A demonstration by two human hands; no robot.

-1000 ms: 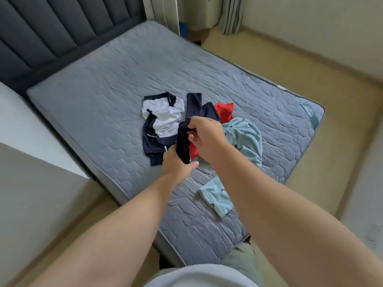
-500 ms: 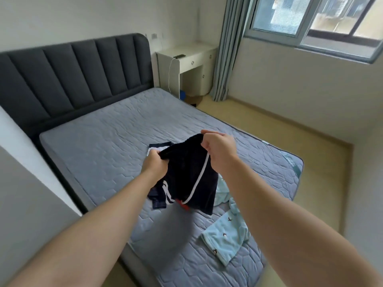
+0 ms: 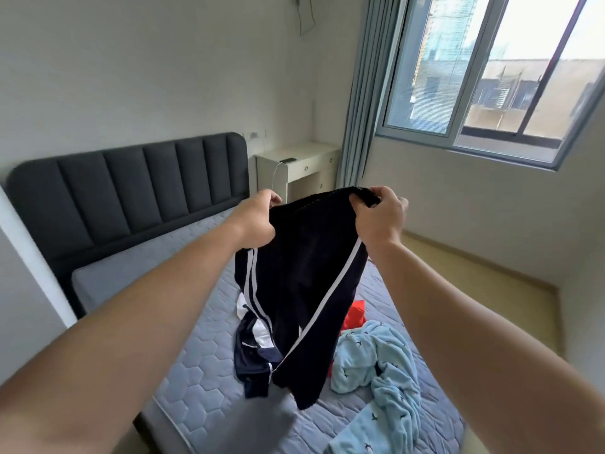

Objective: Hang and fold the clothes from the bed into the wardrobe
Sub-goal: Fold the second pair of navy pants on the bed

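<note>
One soft, white-striped navy garment (image 3: 304,273)

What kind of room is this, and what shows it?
Probably a home bedroom: a bed with a padded dark headboard, a white bedside table beside it, and a curtained window. The left hand and right hand hold dark shorts.
</note>
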